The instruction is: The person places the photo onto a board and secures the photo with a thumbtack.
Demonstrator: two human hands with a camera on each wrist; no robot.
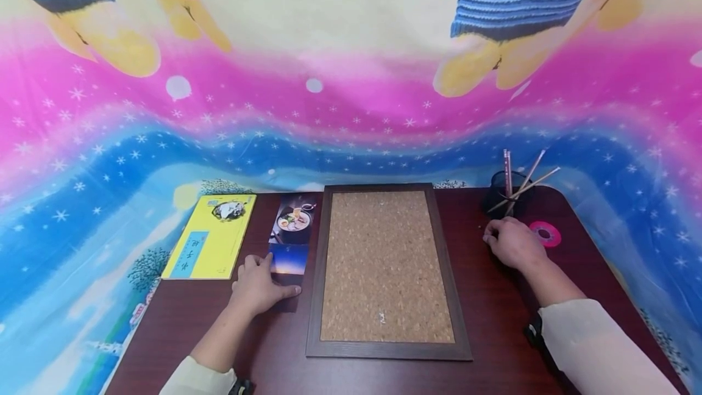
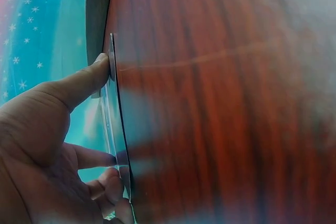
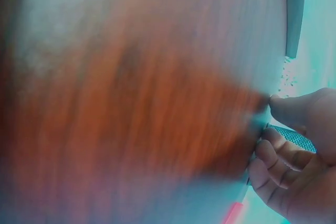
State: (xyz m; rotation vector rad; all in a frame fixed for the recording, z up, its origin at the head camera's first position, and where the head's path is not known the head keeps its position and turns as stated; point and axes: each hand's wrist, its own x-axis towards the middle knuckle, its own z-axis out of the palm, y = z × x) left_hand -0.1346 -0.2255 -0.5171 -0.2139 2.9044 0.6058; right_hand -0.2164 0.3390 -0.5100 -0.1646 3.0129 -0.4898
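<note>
Two picture cards lie end to end on the table in the head view: a ramen bowl photo [image 1: 293, 221] and a blue dusk-sky photo [image 1: 287, 261]. My left hand [image 1: 258, 285] spreads across the lower one, fingers at its left and thumb stretched to the right. In the left wrist view the thumb and fingertips touch a thin, flat card [image 2: 119, 124]. My right hand [image 1: 515, 242] rests on the table with loosely bent fingers, just in front of a black mesh pen cup [image 1: 501, 194]. Nothing shows between its fingers in the right wrist view [image 3: 294, 156].
A cork board [image 1: 386, 267] in a dark frame lies in the middle. At the left is a yellow book [image 1: 222, 242]. Several pencils [image 1: 529, 175] lean in the cup, and a pink ring-shaped roll [image 1: 553, 236] lies beside my right hand. A patterned cloth [image 1: 329, 66] hangs behind the table.
</note>
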